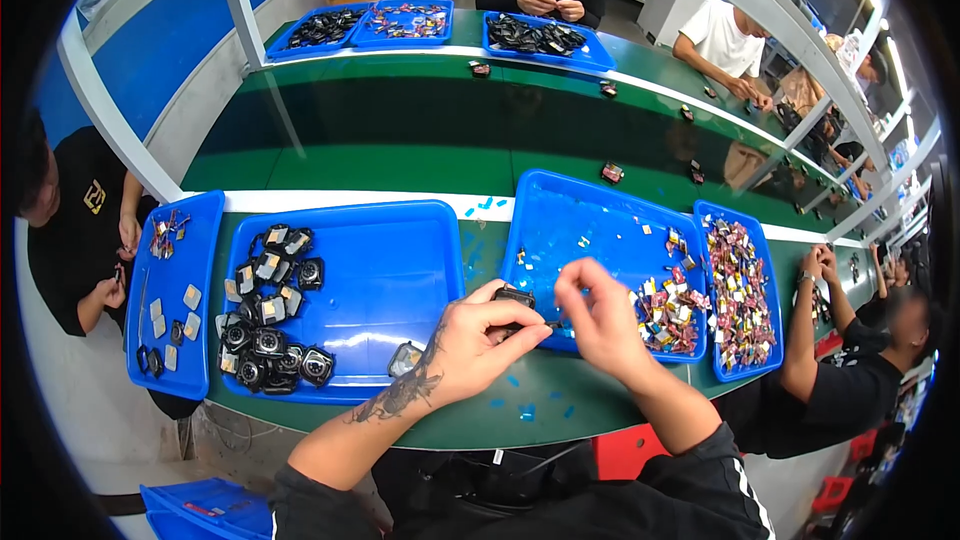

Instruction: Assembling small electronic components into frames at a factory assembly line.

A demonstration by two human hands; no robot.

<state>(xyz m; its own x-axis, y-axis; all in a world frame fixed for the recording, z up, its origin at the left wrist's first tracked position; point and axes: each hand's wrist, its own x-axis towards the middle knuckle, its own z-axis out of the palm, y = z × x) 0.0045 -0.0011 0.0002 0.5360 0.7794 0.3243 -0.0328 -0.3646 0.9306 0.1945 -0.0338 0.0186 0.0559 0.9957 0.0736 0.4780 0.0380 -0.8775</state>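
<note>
**A:** Reference for all positions?
**B:** Wide blue tray [390, 250]. Loaded along its left side with a heap of black watch cases [268, 340]; in its near right corner, one pale-topped piece [404, 358].

**A:** State of left hand [482, 328]?
**B:** Just right of the wide tray, above the green worktable [420, 430]. Clamped, thumb and fingers together, on a black watch case [516, 296], partly covered by the fingers.

**A:** State of right hand [602, 320]?
**B:** Farther right of the wide tray, close to the held case. Raised, fingers curled, blurred by motion. Cannot tell whether apart or closed on anything.

**A:** Other items right of the wide tray?
**B:** Across a gap, a large blue tray [590, 210], with small red, yellow and white modules [668, 310] mostly at the end farthest from the wide tray. Farther right, a narrow tray [747, 372] full of similar modules. Off the wide tray's near right corner, blue scraps [527, 412] on the worktable.

**A:** Left of the wide tray?
**B:** Just beside it, a slim blue tray [170, 275] with pale square pieces [192, 297] and small wired parts [168, 230].
</note>
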